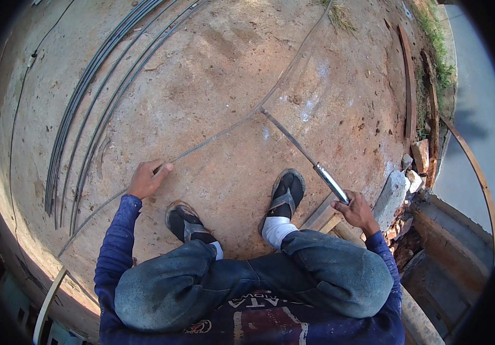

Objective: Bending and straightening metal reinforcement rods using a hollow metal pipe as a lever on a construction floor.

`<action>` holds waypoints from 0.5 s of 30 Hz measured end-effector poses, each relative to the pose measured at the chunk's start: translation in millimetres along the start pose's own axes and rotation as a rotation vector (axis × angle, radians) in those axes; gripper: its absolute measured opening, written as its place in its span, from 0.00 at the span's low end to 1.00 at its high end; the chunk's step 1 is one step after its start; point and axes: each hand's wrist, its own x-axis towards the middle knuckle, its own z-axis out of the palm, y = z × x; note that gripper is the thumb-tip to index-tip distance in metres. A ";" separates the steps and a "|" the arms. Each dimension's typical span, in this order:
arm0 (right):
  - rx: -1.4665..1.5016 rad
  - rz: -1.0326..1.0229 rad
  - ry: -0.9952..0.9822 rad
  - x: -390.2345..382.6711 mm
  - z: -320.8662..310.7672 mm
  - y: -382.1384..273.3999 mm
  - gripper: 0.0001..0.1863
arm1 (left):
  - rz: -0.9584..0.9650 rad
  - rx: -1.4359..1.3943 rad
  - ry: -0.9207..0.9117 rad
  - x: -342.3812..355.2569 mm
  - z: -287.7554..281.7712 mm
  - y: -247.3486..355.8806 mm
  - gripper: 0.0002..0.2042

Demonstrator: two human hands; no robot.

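My left hand [149,179] grips a long thin steel rod [213,137], which runs diagonally over the dirt-covered ground from lower left to upper right. My right hand [354,210] is closed on a long metal bar tool [290,136] with a shiny tubular handle. The tool's far tip lies at the rod, near the middle of the upper ground; whether it is hooked on it is too small to tell. My two sandalled feet [288,195] are between my hands, below the rod.
A bundle of steel rods [95,98] lies on the left, beside a thin dark cable [17,115]. On the right are wooden planks [408,86], concrete rubble [391,198], grass and a drop to a grey paved strip [466,115]. A timber beam [325,215] lies near my right foot.
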 end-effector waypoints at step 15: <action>-0.063 0.041 0.007 -5.1 4.5 -12.1 0.22 | 0.019 -0.050 0.077 -4.3 -8.3 4.4 0.23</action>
